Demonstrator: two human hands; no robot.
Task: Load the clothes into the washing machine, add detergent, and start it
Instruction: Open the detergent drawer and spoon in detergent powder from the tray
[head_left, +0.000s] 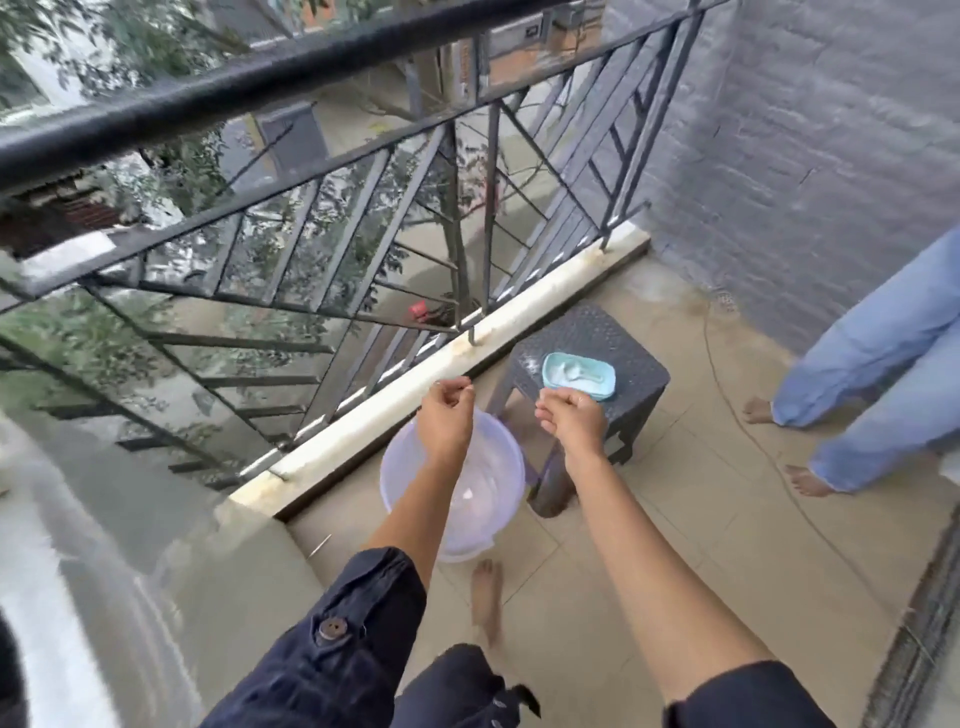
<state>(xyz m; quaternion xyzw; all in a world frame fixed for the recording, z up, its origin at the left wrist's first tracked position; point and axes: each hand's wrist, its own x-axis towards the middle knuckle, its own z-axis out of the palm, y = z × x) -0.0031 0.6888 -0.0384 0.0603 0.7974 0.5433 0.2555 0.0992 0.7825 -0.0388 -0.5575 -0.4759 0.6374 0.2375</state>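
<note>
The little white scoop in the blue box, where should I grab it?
Grab the scoop by its handle, the flat end pointing right. Come from above, since the blue box on the stool is open on top. The bowl end sits in white powder.

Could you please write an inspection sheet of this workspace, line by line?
Surface: tiled balcony floor, looks wet near the wall.
Job's things: teal detergent box with white scoop on grey stool; pale plastic tub on floor; no clothes or washing machine seen.
Clutter: nothing seen.
Grippers: left hand and right hand loosely curled above tub and stool, no object visible in either.
Cables: thin cord across floor.
Surroundings: metal railing, grey brick wall, another barefoot person in jeans.
</note>
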